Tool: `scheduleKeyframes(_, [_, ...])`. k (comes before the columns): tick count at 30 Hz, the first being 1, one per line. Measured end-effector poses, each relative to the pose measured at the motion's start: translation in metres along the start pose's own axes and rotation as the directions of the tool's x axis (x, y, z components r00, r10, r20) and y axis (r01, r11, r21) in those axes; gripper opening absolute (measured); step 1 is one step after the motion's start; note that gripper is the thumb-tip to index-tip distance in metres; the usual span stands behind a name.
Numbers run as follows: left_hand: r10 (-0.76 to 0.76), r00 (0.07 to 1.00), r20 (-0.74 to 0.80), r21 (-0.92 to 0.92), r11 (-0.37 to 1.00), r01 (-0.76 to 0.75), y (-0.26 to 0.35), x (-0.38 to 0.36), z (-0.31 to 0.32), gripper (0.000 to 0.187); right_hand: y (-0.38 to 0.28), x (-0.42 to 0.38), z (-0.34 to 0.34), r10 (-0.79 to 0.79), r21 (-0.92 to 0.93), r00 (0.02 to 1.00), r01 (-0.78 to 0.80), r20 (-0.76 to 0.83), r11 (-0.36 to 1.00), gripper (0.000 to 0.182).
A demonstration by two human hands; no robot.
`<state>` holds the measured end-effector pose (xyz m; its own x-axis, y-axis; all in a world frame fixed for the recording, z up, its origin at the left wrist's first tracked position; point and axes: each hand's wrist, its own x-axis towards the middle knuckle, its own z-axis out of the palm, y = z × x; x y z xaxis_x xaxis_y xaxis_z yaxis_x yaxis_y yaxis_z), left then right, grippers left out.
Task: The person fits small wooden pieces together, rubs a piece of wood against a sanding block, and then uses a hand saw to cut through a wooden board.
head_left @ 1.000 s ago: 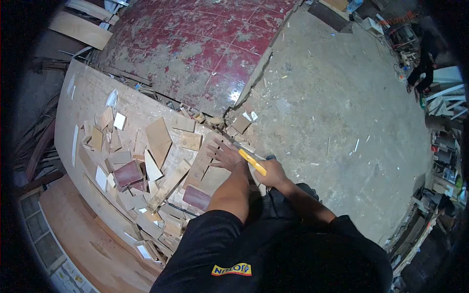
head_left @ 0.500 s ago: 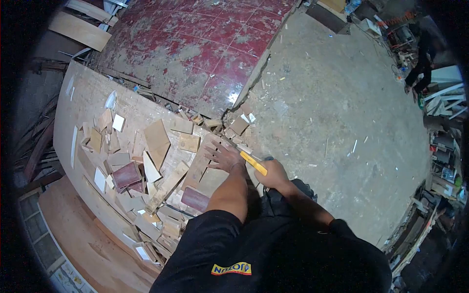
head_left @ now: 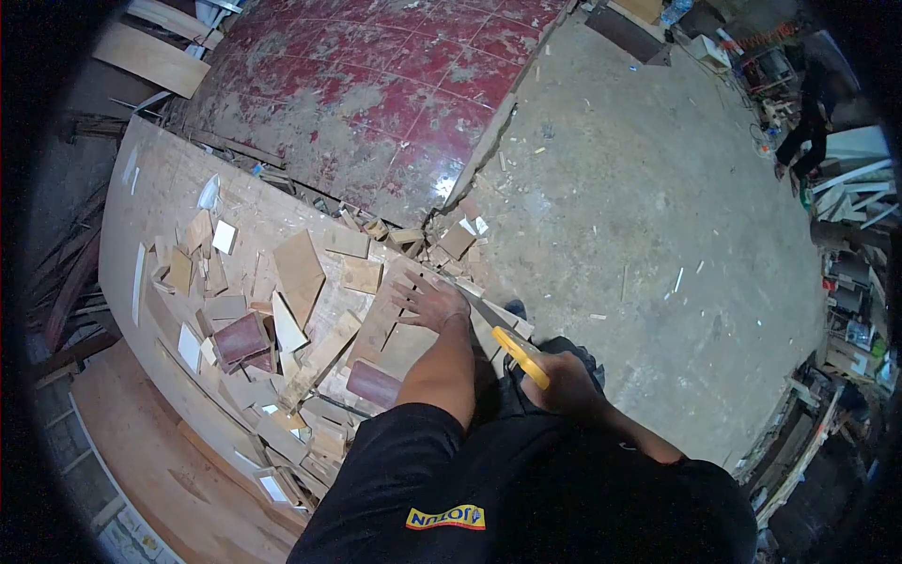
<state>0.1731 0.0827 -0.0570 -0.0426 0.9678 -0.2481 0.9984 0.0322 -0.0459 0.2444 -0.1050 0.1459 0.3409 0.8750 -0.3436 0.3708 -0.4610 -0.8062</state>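
My left hand lies flat with its fingers spread on a wooden board at the near edge of the workbench. My right hand is wrapped round the yellow handle of a handsaw, close in front of my body. The saw's narrow blade runs from the handle up and left, past the wrist side of my left hand, along the board's edge. Left of the board lie a square wood block and a dark red piece.
Wood offcuts and a maroon block cover much of the workbench. Beyond are dusty red tiles and a concrete floor with scattered scraps. A person stands at the far right.
My right hand has drawn the handsaw back toward my body, down and to the right, baring more of the blade. My left hand stays flat on the board.
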Motion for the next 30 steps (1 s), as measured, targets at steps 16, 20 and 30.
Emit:
scheduleKeyframes(16, [0.723, 0.69, 0.001, 0.004, 0.69, -0.723, -0.02, 0.037, -0.013, 0.035, -0.001, -0.006, -0.002, 0.233, -0.03, 0.972, -0.231, 0.045, 0.972, 0.026])
scheduleKeyframes(20, [0.806, 0.571, 0.153, -0.024, 0.581, -0.814, -0.021, 0.046, -0.022, 0.033, 0.005, -0.007, 0.0, 0.238, -0.007, 0.97, -0.238, 0.057, 0.971, 0.027])
scheduleKeyframes(30, [0.933, 0.337, -0.13, -0.348, 0.275, -0.896, -0.035, 0.044, -0.023, 0.055, 0.008, -0.001, -0.022, 0.238, 0.031, 0.961, -0.245, 0.142, 0.969, 0.024])
